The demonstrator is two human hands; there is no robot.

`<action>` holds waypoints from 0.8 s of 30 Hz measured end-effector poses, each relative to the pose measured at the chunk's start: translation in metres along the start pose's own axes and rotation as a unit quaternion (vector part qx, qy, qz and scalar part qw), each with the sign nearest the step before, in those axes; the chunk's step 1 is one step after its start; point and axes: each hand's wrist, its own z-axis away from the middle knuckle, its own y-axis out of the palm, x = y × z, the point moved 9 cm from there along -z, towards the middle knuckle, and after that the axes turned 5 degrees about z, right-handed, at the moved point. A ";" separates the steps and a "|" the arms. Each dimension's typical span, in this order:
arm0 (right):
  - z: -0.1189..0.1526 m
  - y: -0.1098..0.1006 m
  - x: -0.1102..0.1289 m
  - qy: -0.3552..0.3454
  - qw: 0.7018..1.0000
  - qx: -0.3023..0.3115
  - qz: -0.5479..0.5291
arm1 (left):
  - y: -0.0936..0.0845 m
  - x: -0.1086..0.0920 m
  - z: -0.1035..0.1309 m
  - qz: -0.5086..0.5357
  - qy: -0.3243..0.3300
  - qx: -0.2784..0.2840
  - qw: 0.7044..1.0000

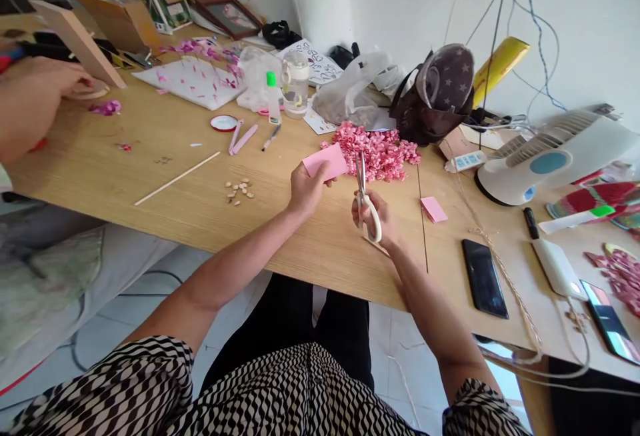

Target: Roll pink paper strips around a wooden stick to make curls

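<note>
My left hand (306, 189) grips a pink piece of paper (327, 159) between thumb and fingers, above the table. In my right hand (383, 213) is a pair of scissors (367, 213) with white handles, blades pointing up and away from me. The blades stand just right of the paper, apart from it. Behind both hands lies a heap of pink flower pieces (383, 153). A second pink paper piece (433, 209) rests on the table to the right of the scissors.
A co-worker's hand (60, 79) is at the far left. Nearby lie a thin wooden stick (177, 178), small pale pieces (243, 187), a pen (271, 137) and a glue bottle (273, 99). A phone (484, 278) and a white fan (550, 156) occupy the right.
</note>
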 end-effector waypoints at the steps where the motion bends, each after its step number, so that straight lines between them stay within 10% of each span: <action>1: 0.002 0.002 -0.001 0.005 1.000 0.014 0.009 | 0.000 -0.003 0.001 -0.004 0.007 -0.001 1.000; 24: 0.011 0.001 -0.009 0.028 0.998 0.011 0.061 | 0.003 0.009 0.005 0.072 -0.089 -0.013 0.993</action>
